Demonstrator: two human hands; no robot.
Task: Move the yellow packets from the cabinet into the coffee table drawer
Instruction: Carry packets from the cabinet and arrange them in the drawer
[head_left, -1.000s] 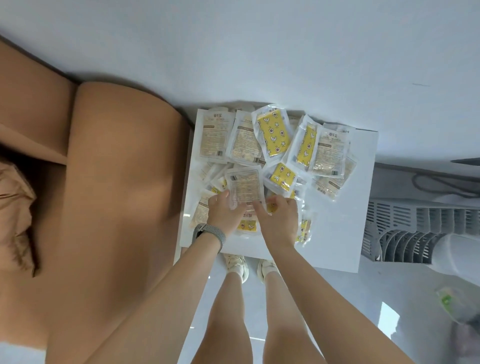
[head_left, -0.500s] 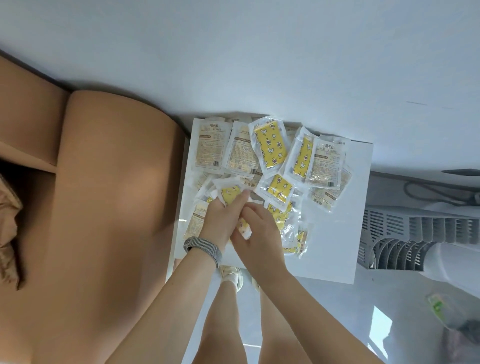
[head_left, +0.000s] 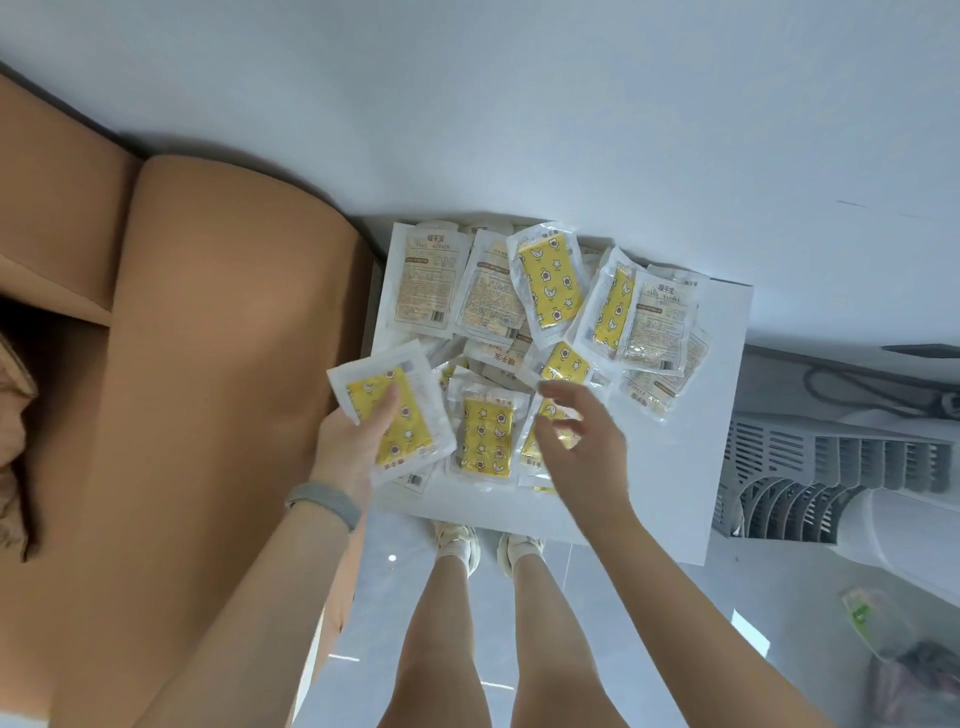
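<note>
Holding a packet (head_left: 397, 418) in the left hand (head_left: 349, 451), thumb pinching it from above, at 9 o'clock of the pile (head_left: 550, 332) | right hand (head_left: 584, 447) fingers spread loose, gripping nothing, over the pile's near packets | pile on white cabinet (head_left: 696, 467), sofa (head_left: 218, 415) at 9 o'clock.

A white cabinet top (head_left: 670, 467) beside a tan sofa carries a loose heap of overlapping yellow packets (head_left: 545, 283).
</note>
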